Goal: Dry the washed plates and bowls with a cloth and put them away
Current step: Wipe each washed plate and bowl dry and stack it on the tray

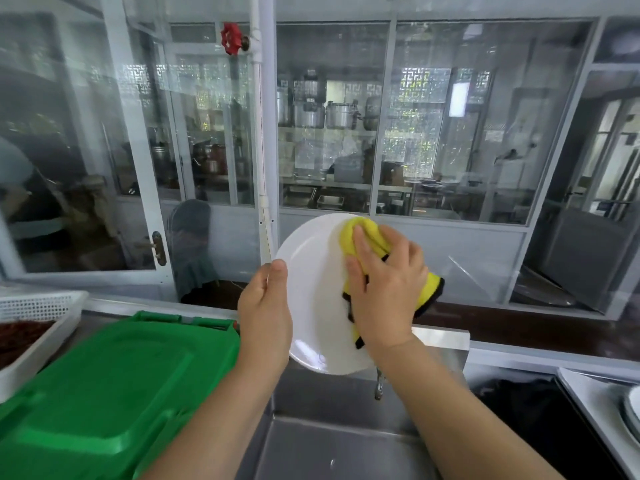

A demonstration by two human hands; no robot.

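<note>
A round white ceramic plate is held up on edge above the stainless steel sink, its face turned toward the person. The left hand grips the plate's left rim, thumb over the front edge and the other fingers hidden behind, so how they lie there cannot be told. The right hand presses a yellow microfibre cloth with black trim flat against the plate's right half, its fingers straight and close together on top of the cloth. A small metal tap hangs just below the plate. A green plastic lid covers the bench to the left of the sink, and a white perforated plastic basket sits at the bench's far left edge. At the bench's right edge lies what seems to be a stack of white plates, mostly cut off.
</note>
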